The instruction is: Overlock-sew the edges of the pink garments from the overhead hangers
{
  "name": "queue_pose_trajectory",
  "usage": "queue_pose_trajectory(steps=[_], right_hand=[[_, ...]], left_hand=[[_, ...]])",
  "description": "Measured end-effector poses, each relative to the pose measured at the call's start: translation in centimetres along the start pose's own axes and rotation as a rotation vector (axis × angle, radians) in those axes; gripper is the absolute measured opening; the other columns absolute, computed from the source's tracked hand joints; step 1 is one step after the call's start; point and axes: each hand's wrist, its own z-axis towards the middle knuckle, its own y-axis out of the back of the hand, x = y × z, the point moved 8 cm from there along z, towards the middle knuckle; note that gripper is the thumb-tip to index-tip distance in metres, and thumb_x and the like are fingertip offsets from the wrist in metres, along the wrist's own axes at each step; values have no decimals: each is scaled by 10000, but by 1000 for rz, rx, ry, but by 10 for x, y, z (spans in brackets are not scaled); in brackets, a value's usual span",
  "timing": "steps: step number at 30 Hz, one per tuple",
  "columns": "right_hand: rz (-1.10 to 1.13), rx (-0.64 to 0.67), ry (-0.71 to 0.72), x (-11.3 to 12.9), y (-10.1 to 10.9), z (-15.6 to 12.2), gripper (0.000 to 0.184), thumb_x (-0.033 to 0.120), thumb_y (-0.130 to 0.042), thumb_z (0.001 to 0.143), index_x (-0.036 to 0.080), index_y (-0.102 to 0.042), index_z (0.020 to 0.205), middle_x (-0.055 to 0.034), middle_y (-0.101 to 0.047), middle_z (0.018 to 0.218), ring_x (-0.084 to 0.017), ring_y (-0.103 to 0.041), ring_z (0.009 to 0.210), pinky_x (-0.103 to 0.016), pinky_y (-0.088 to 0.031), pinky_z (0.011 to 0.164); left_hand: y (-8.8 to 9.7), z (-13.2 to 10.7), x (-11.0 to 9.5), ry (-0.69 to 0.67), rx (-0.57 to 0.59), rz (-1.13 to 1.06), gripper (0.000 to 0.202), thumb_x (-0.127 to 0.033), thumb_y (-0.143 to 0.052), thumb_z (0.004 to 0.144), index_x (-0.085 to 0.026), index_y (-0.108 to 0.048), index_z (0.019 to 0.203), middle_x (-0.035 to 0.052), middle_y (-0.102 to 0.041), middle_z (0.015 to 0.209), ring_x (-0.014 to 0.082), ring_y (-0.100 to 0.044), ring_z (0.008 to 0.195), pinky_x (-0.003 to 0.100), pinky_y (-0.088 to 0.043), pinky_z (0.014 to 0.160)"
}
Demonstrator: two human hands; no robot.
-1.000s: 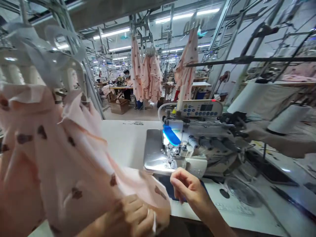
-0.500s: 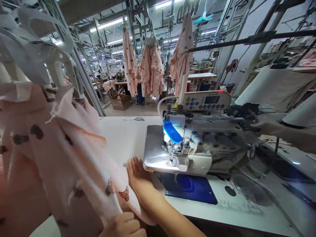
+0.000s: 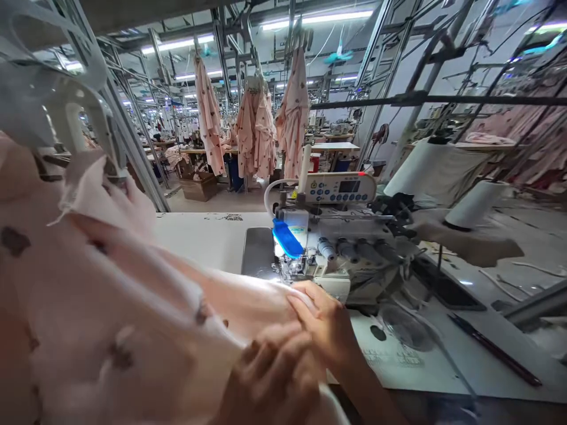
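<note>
Fingers of my right hand [image 3: 325,327] pinch the fabric [image 3: 133,307] at the machine's [image 3: 336,260] six o'clock; my left hand [image 3: 270,378] grips it, blurred, at seven.

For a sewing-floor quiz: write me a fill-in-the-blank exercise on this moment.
1. Both hands, left hand and right hand, rest on the pale ____ printed fabric.
2. The white sewing machine carries a bright ____ plastic guard.
3. The white thread cones stand on the machine's ____ side.

Missing words: pink; blue; right
</note>
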Motion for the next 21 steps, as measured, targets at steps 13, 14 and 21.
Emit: queue_pose_trajectory(steps=[13, 14, 21], right_hand=[[322, -149, 188, -2, 0, -33, 486, 493, -662, 831, 245, -512, 1221, -91, -582, 1222, -276, -534, 1149, -355, -436, 983], [401, -76, 142, -4, -8, -40, 594, 515, -693, 801, 252, -472, 1286, -89, -552, 1282, -281, -504, 1194, -350, -409, 1019], [733, 223, -288, -17, -49, -43, 567, 706, -519, 807, 151, -596, 714, -29, -589, 701, -168, -525, 641, -226, -387, 543]], left_hand=[[10, 45, 8, -283, 66, 456, 242, -179, -421, 881, -195, -555, 1081, 72, -661, 1074, 209, -622, 969, 368, -523, 838], [9, 43, 4, -273, 91, 394, 219, -209, -439, 863, -207, -560, 1045, 55, -666, 1016, 201, -627, 893, 347, -526, 777], [18, 58, 10, -71, 104, 450, 315, -286, -409, 941, -207, -520, 656, -44, -551, 570, 102, -530, 504, 229, -341, 494]])
